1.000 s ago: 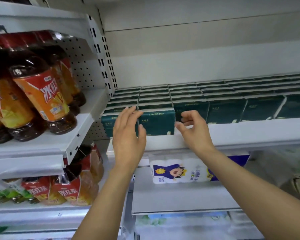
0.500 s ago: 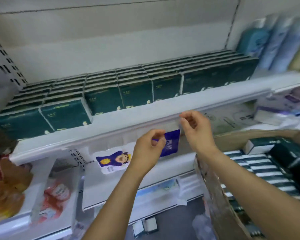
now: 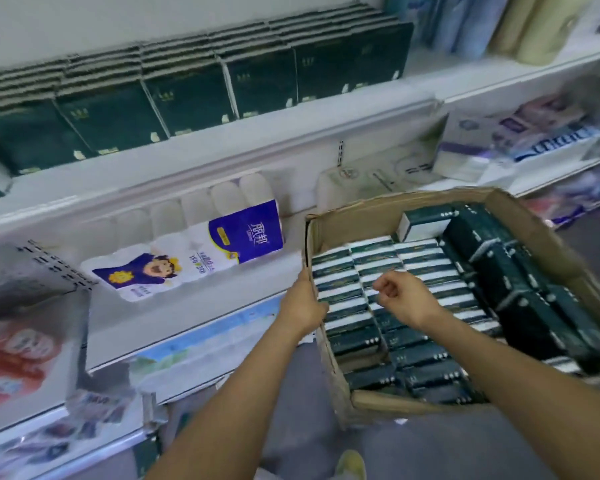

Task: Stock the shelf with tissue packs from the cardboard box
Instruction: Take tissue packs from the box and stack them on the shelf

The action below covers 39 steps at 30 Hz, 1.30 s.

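- The right hand (image 3: pixel 404 301) hovers over the tissue packs (image 3: pixel 371 268) in the cardboard box (image 3: pixel 343 221), fingers loosely curled and holding nothing.
- The left hand (image 3: pixel 303 304) is at the left wall of the box, fingers together; whether it grips the wall cannot be told.
- Beyond, a pack of toilet rolls (image 3: pixel 194 251) lies on the lower shelf (image 3: pixel 194 310).
- Farthest, the upper shelf (image 3: pixel 222 147) carries rows of dark green packs (image 3: pixel 187 95).

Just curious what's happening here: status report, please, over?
Left hand at cardboard box left wall, grip unclear. Right hand loosely curled, empty, above tissue packs in box. Nothing blocking the packs.
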{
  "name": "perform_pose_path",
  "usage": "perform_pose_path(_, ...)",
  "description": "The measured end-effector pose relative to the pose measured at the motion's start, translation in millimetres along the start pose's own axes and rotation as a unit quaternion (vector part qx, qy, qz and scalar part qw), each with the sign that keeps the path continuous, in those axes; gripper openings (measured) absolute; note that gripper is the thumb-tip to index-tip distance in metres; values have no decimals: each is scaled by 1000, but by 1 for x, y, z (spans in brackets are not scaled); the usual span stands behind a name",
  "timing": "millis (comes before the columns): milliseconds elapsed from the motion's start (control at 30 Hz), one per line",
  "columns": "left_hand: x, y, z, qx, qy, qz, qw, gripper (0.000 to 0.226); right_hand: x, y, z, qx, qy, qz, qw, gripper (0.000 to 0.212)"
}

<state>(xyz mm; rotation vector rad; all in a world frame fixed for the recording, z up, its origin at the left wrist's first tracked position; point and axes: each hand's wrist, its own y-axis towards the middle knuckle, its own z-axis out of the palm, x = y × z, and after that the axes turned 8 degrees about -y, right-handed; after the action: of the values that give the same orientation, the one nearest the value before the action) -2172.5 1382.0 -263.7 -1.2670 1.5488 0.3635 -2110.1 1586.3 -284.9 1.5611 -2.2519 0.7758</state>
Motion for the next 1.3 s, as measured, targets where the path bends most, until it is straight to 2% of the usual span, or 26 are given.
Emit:
perform_pose_path(100, 7, -3, 11, -25, 16, 17, 999, 54, -17, 1, 23, 92, -117, -54, 987, 9)
perform_pose_path(200, 9, -2, 11, -32, 1, 17, 999, 56, -21, 1, 43, 141, -242, -112, 953, 24)
perform_pose_path(400, 9, -7, 8, -19, -45, -7, 999, 68, -22, 2, 66, 146, -397, -176, 889, 35)
perform_pose_path(500, 9, -7, 9, -23, -64, -22, 997, 72, -25, 2, 75, 128, -429, -198, 872, 46)
perform_pose_path(567, 8, -7, 10, -26, -80, -26, 996, 72, -27, 1, 79, 124, -438, -206, 866, 44)
perform_pose_path(633, 6, -7, 10, -31, -108, -31, 993, 70, -28, 0, 77, 120, -424, -207, 873, 39)
perform_pose_path(700, 8, -8, 10, -45, -142, -36, 988, 64, -26, 0, 69, 118, -382, -197, 895, 40)
perform_pose_path(767, 8, -10, 9, -60, -175, -62, 981, 64, -24, 2, 52, 130, -322, -153, 925, 37)
perform_pose_path(833, 8, -13, 8, -79, -200, -95, 972, 67, -22, 5, 33, 151, -207, -78, 964, 26)
perform_pose_path(900, 3, -16, 5, -104, -209, -100, 967, 64, -19, 9, 12, 136, -65, -8, 988, 27)
perform_pose_path(1000, -7, -21, -5, -147, -223, -86, 960, 53, -3, 12, -14, 56, 92, 30, 994, 27)
perform_pose_path(1100, -27, -28, -18, -155, -294, -71, 940, 38, 28, 5, -33, -64, 119, -38, 990, 22)
perform_pose_path(1200, -51, -38, -33, -130, -448, -63, 882, 39, 60, -7, -46, -140, 48, -174, 974, 31)
perform_pose_path(1300, -62, -46, -51, -140, -481, -24, 865, 37, 83, -13, -53, -182, -40, -280, 942, 42)
